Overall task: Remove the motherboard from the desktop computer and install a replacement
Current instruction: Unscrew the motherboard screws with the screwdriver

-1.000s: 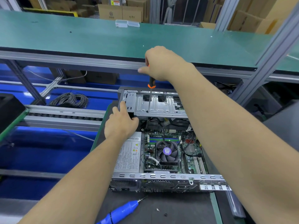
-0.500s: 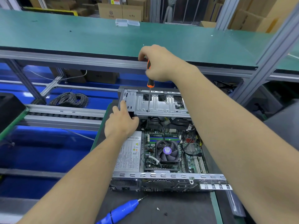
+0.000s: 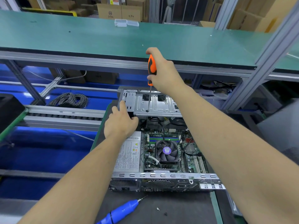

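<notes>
An open desktop computer case lies on a dark mat. Its green motherboard shows inside, with a fan cooler at its middle and a grey power supply to the left. At the far end a silver drive cage stands raised. My right hand grips an orange and black screwdriver upright, its tip down on the cage's plate. My left hand holds the cage's left corner, fingers curled round its edge.
A blue electric screwdriver lies on the mat in front of the case, with two small loose screws beside it. A green shelf runs across above. A coil of grey cable lies at the left by a roller conveyor.
My right hand has turned on the screwdriver handle, so more of the orange grip shows on its left side. My left hand has stayed on the cage corner.
</notes>
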